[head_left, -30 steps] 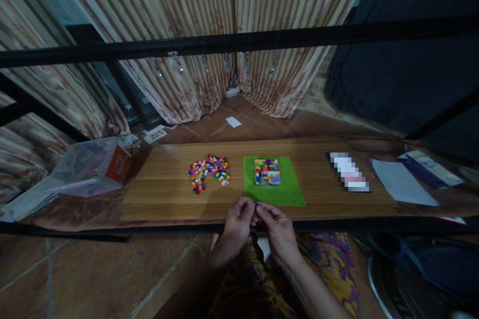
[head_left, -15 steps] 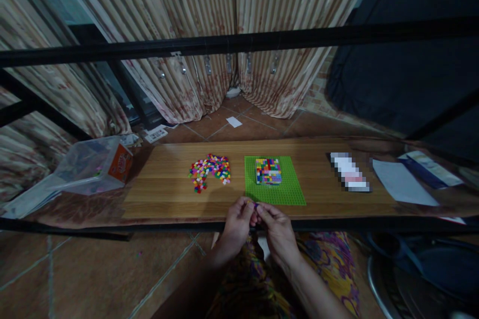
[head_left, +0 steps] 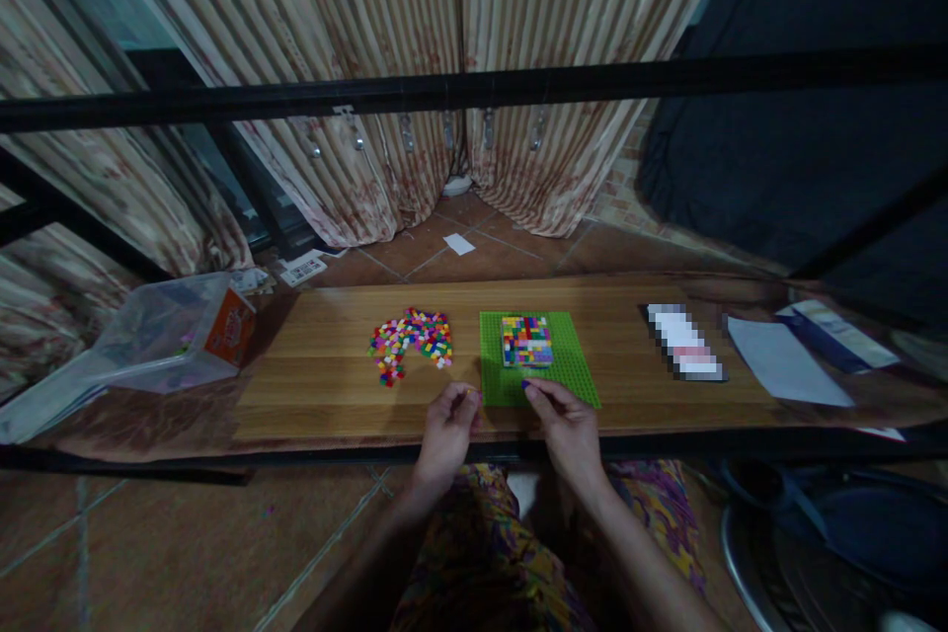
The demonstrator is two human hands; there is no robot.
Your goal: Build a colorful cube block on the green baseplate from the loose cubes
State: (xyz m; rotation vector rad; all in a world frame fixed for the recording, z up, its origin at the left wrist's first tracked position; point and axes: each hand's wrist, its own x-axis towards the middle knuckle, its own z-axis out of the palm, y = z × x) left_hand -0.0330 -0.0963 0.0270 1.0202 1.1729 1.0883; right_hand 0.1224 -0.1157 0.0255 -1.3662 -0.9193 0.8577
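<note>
A dim room is closed off at the back by striped, floor-length curtains (head_left: pixel 370 39), crossed by a black metal rail (head_left: pixel 296 101). Reddish-brown tiles (head_left: pixel 178 553) are laid on the floor. At the far left, a clear plastic tub (head_left: pixel 159 316) with an orange label (head_left: pixel 229 326) is set on a brown-covered table (head_left: pixel 170 425); a few small pink and green bits (head_left: pixel 185 344) are seen through its wall, too blurred to be identified. Across the middle, a long wooden board (head_left: pixel 311 395) is laid on the table. On its left half, loose multicoloured bricks (head_left: pixel 415 331) are spread in a ragged arch. Nearer the front edge, a tiny yellow piece (head_left: pixel 468 392) is pinched between thumb and finger of the left hand (head_left: pixel 446 430). Just to the right, a square block of joined bricks (head_left: pixel 527 343) is seated on the back part of a green studded baseplate (head_left: pixel 578 370). Over the baseplate's front edge, a small blue-purple brick (head_left: pixel 525 383) is gripped by the fingertips of the right hand (head_left: pixel 570 420), well apart from the left. Farther right, a blurred-out dark device (head_left: pixel 685 344) is placed on the board, and a white sheet (head_left: pixel 785 360) is laid beside it.
</note>
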